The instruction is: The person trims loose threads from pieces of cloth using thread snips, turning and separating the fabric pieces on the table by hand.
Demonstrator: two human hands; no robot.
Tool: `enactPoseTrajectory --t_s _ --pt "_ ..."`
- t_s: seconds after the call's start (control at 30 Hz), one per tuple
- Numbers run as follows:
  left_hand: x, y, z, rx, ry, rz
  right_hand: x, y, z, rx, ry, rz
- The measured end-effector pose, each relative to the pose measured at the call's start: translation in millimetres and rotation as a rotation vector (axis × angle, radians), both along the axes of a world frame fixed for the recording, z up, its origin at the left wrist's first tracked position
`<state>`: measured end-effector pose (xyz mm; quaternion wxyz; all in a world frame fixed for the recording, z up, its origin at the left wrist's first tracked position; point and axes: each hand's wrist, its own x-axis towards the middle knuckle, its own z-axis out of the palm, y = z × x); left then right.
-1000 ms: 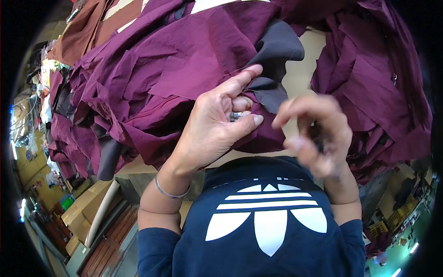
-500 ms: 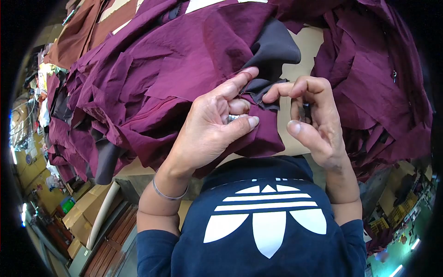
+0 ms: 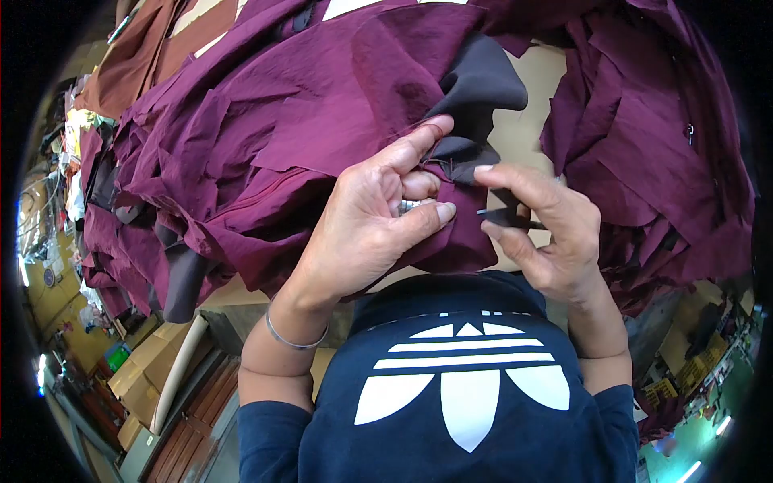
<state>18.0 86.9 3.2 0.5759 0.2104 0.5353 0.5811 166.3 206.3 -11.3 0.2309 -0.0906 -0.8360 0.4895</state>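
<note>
My left hand (image 3: 366, 213) is curled around the edge of a maroon fabric piece (image 3: 459, 233), its index finger stretched along the cloth and its thumb bent inward. Something small and silvery (image 3: 408, 207) shows between those fingers; whether it is a ring is unclear. Thin threads lie by the fingertips, next to a dark grey fabric piece (image 3: 475, 84). Just to the right, my right hand (image 3: 555, 225) has a small dark pointed tool (image 3: 509, 217) in its curled fingers, its light tip facing the left hand. Part of the tool is hidden in the palm.
Maroon cloth (image 3: 314, 88) is heaped across the work surface (image 3: 523, 121), with another maroon pile (image 3: 636, 137) at right. Brown fabric (image 3: 133, 68) lies at the upper left. Cardboard boxes (image 3: 153, 366) and a pale roll (image 3: 179, 374) stand at lower left.
My right hand moved in beside the left hand, and its fingers shifted so that the dark tool now points left. My left hand has barely moved.
</note>
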Motion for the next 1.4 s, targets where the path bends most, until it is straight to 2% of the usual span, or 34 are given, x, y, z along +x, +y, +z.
enactPoseTrajectory --t_s 0.13,0.53,0.63,0.83,0.93,1.4 --pt "1 0 0 -0.006 0.024 0.002 -1 -2 -1 0.045 -0.068 -0.037" --pt "3 2 -1 -0.016 0.056 0.001 3 -6 3 0.815 -0.134 -0.09" --pt "2 1 -2 -0.002 0.082 -0.022 2 -8 6 0.883 -0.165 -0.102" --pt "4 2 -4 0.009 0.083 -0.021 2 -10 4 0.937 -0.162 -0.125" --pt "5 2 -4 0.003 0.089 -0.039 2 -15 11 0.838 -0.239 -0.128" --pt "5 2 -4 0.004 0.061 -0.076 3 -15 4 0.805 -0.189 -0.101"
